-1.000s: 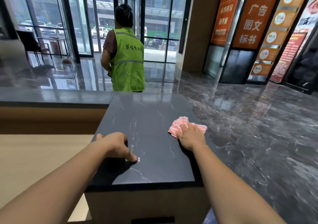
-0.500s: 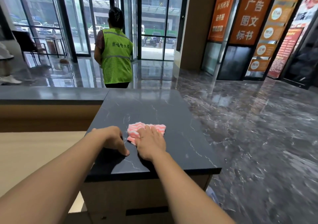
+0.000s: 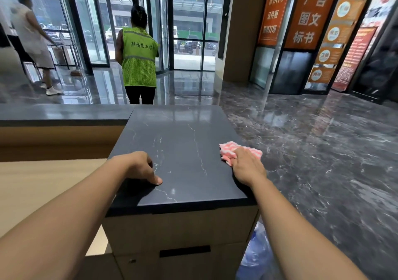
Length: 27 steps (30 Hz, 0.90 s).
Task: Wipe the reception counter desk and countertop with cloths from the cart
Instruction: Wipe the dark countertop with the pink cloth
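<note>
A dark marbled countertop (image 3: 183, 142) caps the end of the reception counter in front of me. A pink-and-white striped cloth (image 3: 230, 149) lies at its right edge, and my right hand (image 3: 246, 166) presses flat on it, covering its near part. My left hand (image 3: 143, 167) rests on the left side of the countertop with fingers curled and fingertips touching the surface, holding nothing. The cart is not in view.
A lower beige desk surface (image 3: 43, 185) lies to the left, behind a long dark counter ledge (image 3: 60, 112). A person in a green vest (image 3: 139, 55) stands just beyond the counter; another person (image 3: 32, 36) walks at far left. Glossy marble floor (image 3: 323, 150) spreads right. A blue bag (image 3: 257, 256) sits below.
My right hand slid the cloth from beside my left hand to the countertop's right edge. The left hand stayed put. The person in the vest stepped farther away.
</note>
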{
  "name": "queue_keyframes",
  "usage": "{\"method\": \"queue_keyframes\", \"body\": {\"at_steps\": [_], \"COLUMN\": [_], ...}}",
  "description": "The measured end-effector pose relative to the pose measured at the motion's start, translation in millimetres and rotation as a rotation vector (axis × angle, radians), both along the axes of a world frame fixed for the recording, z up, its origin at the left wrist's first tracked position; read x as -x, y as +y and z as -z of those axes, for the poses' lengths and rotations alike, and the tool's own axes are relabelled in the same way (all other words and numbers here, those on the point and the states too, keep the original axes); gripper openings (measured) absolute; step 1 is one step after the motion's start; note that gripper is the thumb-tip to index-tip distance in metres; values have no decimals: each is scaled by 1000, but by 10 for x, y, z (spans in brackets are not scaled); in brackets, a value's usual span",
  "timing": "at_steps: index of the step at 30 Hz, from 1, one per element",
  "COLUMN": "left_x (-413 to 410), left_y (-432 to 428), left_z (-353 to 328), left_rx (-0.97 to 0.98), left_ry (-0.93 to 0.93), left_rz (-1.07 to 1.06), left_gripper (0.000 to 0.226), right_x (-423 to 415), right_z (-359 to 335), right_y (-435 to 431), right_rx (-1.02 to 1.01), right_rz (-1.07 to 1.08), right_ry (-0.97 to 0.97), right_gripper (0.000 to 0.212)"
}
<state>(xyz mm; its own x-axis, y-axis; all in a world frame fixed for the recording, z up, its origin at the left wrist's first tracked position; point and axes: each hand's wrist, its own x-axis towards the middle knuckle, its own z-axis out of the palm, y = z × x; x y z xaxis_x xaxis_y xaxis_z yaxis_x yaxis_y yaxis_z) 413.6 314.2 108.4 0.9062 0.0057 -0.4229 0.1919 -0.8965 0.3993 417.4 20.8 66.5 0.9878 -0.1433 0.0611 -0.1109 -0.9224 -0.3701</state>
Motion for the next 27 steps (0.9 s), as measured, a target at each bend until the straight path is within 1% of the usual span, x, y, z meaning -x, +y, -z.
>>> {"method": "queue_keyframes", "body": {"at_steps": [4, 9, 11, 14, 17, 20, 23, 27], "left_x": [17, 13, 7, -6, -7, 11, 32, 28], "left_y": [10, -35, -65, -80, -52, -50, -56, -57], "left_z": [-3, -29, -41, -66, -87, -103, -127, -126], "left_rx": [26, 17, -13, -50, -103, -119, -131, -129], "left_ry": [-1, 13, 17, 35, 26, 26, 39, 47], "left_rz": [-2, -15, -14, -10, 7, 20, 23, 27], "left_gripper": [76, 74, 66, 44, 40, 40, 43, 46], "right_x": [225, 495, 574, 663, 741, 800, 778, 726], "right_z": [-59, 12, 55, 70, 49, 67, 85, 96], "right_y": [350, 993, 1218, 1311, 1096, 701, 261, -91], "right_rx": [-17, -9, 4, 21, 12, 14, 9, -22], "right_rz": [-7, -124, -206, -295, -329, -276, -153, 20], "right_ry": [-23, -47, -47, -83, -127, -172, -141, -106], "right_gripper": [34, 39, 42, 39, 29, 28, 32, 31]}}
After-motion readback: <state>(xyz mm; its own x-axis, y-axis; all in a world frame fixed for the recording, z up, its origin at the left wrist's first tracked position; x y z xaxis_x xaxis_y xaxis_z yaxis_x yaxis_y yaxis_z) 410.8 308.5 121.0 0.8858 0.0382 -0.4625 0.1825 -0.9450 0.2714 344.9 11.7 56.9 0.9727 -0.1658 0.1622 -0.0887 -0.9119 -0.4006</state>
